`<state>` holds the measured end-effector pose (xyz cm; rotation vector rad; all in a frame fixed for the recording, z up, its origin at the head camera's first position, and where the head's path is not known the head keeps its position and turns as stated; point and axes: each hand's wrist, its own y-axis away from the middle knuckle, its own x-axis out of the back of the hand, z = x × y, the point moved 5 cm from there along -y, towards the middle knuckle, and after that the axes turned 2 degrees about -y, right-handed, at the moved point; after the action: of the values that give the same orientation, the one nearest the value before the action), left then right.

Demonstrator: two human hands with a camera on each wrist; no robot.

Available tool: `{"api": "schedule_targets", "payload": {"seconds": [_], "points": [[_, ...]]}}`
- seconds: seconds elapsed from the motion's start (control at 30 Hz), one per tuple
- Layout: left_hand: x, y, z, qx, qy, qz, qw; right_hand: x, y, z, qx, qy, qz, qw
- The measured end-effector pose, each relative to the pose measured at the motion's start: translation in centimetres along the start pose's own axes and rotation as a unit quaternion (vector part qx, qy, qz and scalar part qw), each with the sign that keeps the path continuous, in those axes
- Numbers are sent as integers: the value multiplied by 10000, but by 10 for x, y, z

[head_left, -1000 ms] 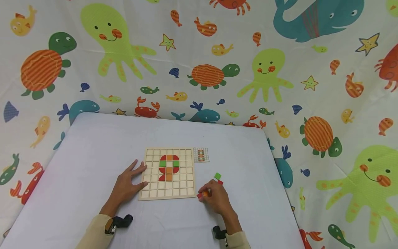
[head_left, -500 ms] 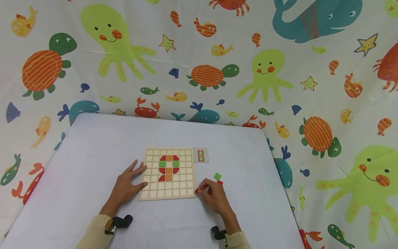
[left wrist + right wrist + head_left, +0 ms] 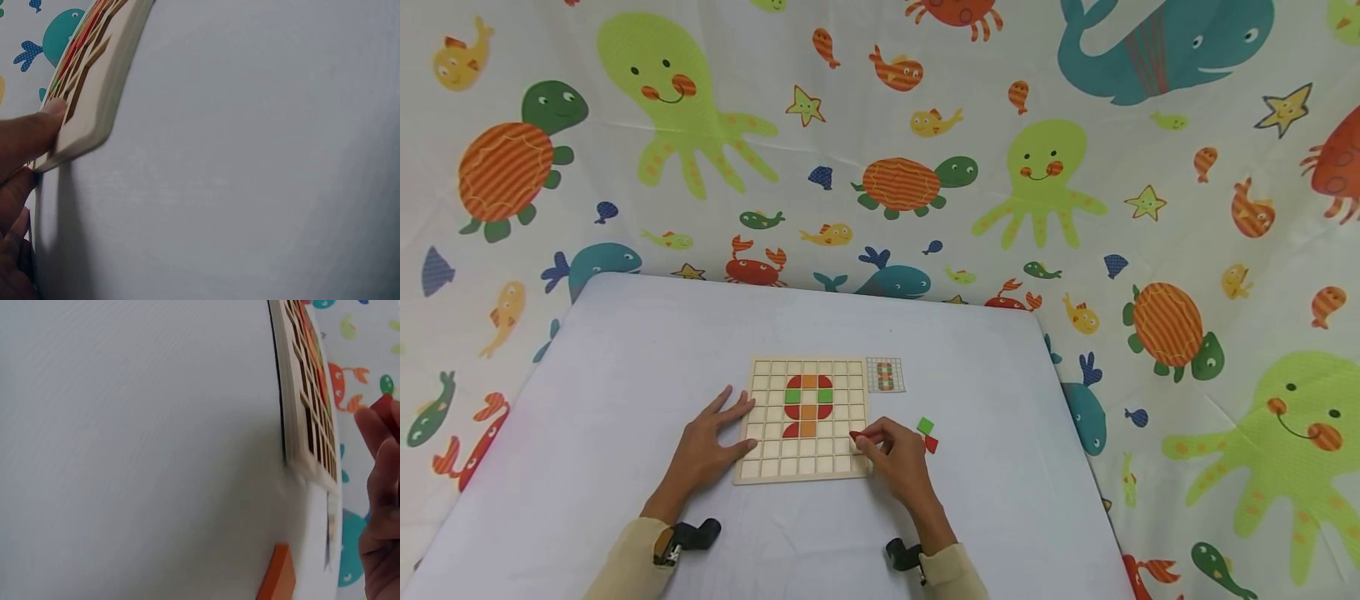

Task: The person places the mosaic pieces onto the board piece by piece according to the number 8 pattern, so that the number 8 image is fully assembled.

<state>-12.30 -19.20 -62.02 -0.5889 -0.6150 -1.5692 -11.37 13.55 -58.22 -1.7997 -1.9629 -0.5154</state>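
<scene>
- Right hand (image 3: 898,462) shifted left since half a second ago, from just beside the right edge of the board (image 3: 842,392) to its right columns, red piece (image 3: 855,435) along; left hand (image 3: 703,446) unmoved.
- Table (image 3: 760,533): white-covered, under all of it.
- Board: flat, between hands, roughly square, no clear long axis.
- Left hand: fingers spread, thumb and a finger touching board's left side.
- Right hand: pinching red piece at fingertips; touching board or raised, cannot tell.
- Pattern (image 3: 807,412): in board cells, long axis near-to-far. Key relation: it lies left of red piece, bare cells between. Right hand has the piece; left hand well apart from it.
- Card (image 3: 886,375): just beside board's far right corner.
- Green tile (image 3: 925,425), loose red tile (image 3: 931,444): right of right hand.
- Orange block (image 3: 278,578): near board's corner, right wrist view only.
</scene>
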Motion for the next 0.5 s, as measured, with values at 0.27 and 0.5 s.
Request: {"api": "schedule_targets", "payload": {"seconds": [0.27,0.5], "points": [[1,2,1,-28,-17,56,10000,-25,-15,-6,-336,-305,-1,9990],[1,0,0,1,-7,30,10000,-40,-24,-15,-400,-385,177,9983]]}}
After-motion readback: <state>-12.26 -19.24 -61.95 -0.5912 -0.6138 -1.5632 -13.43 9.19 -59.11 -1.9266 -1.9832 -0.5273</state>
